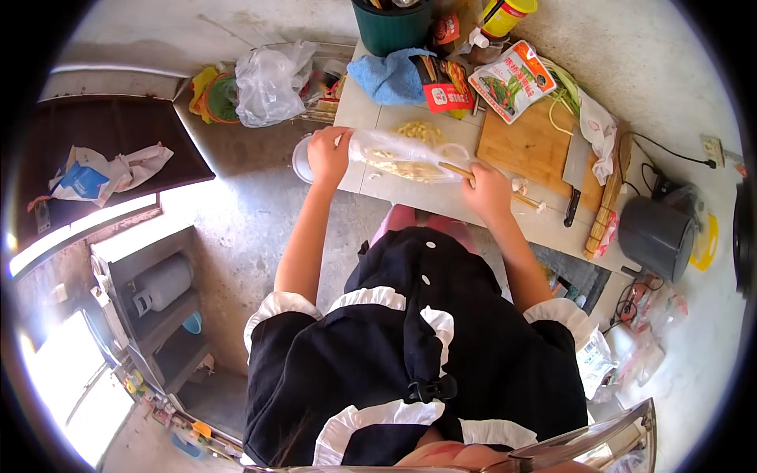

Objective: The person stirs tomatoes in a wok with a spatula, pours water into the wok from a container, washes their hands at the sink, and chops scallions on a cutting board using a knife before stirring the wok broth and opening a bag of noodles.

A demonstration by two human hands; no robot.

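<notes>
A clear plastic bag [386, 150] with pale yellow pieces inside stretches over the front of the tiled counter. My left hand [329, 155] is closed on its left end, beside a whitish round rim [302, 160]. In my right hand [486, 191] is a thin wooden stick [456, 169], its tip at the bag's right end. Pale yellow pieces [420, 132] also show behind the bag. Right of my right hand lie a wooden cutting board [520, 150], another thin stick [527, 202] with small white bits near it, and a knife [575, 169].
A blue cloth [392, 76], a red-and-white packet [512, 81] and a green bin [392, 27] line the back of the counter [371, 118]. A dark pot [656, 236] stands at the right. A plastic bag [270, 84] sits at the back left.
</notes>
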